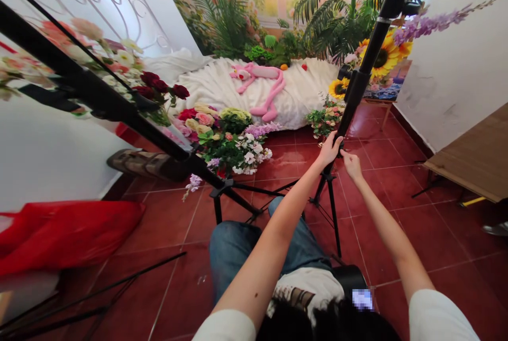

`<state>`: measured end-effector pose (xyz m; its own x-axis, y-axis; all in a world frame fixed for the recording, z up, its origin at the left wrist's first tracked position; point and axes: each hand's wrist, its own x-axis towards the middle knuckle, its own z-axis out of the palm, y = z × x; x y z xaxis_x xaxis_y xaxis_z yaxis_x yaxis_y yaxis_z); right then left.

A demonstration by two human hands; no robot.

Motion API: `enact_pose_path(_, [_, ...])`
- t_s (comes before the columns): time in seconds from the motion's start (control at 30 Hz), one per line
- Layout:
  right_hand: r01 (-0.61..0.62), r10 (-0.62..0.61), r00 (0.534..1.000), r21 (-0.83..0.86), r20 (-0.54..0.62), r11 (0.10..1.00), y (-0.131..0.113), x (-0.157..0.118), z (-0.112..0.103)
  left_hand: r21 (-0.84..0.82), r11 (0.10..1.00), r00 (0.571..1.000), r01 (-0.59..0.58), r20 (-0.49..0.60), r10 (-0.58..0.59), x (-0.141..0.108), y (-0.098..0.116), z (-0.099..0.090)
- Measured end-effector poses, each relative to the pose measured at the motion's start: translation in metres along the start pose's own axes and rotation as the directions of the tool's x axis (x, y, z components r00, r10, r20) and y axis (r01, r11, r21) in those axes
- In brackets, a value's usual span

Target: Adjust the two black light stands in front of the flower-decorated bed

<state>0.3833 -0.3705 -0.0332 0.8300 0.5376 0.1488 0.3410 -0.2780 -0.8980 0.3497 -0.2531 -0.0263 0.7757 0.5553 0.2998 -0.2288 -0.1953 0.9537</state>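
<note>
A black light stand (361,77) rises in front of me, its tripod legs spread on the tiled floor. My left hand (329,150) is wrapped round its pole, low down, just above the legs. Close beside it, my right hand (351,165) has its fingers closed at a small black locking knob (340,149) on the pole's right side. The fingers cover most of that knob. A second black stand (135,118) crosses the left of the view at a slant, with neither hand on it.
A pink plush toy (266,72) lies on white cloth (301,97) at the back. Artificial flowers (226,129) stand before it, sunflowers (384,57) at right. A red bag (75,232) lies left, a brown folding cot (476,150) stands right. More black legs (130,280) stretch across the lower left.
</note>
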Motion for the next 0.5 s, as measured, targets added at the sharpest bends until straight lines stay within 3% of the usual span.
enact_pose_path(0.07, [-0.151, 0.155, 0.988, 0.258, 0.008, 0.954, -0.004, -0.003, 0.011, -0.002, 1.000, 1.000, 0.020, 0.008, -0.020, -0.001, 0.003, -0.001])
enact_pose_path(0.17, [-0.310, 0.266, 0.950, 0.550, 0.162, 0.776, -0.013, -0.009, 0.022, -0.002, 1.000, 1.000, 0.031, -0.002, -0.031, -0.001, 0.005, -0.001])
enact_pose_path(0.27, [-0.347, 0.199, 0.936, 0.678, 0.288, 0.648, -0.024, -0.015, 0.025, 0.010, 0.999, 0.999, 0.038, -0.002, -0.038, -0.001, 0.006, -0.001])
enact_pose_path(0.4, [-0.310, 0.142, 0.950, 0.782, 0.279, 0.540, -0.031, -0.018, 0.025, 0.005, 0.997, 0.997, 0.077, 0.030, -0.077, 0.001, 0.002, -0.002])
enact_pose_path(0.5, [-0.359, 0.132, 0.930, 0.775, 0.343, 0.520, -0.027, -0.017, 0.020, -0.009, 0.997, 0.996, 0.072, 0.060, -0.071, 0.004, -0.002, -0.004])
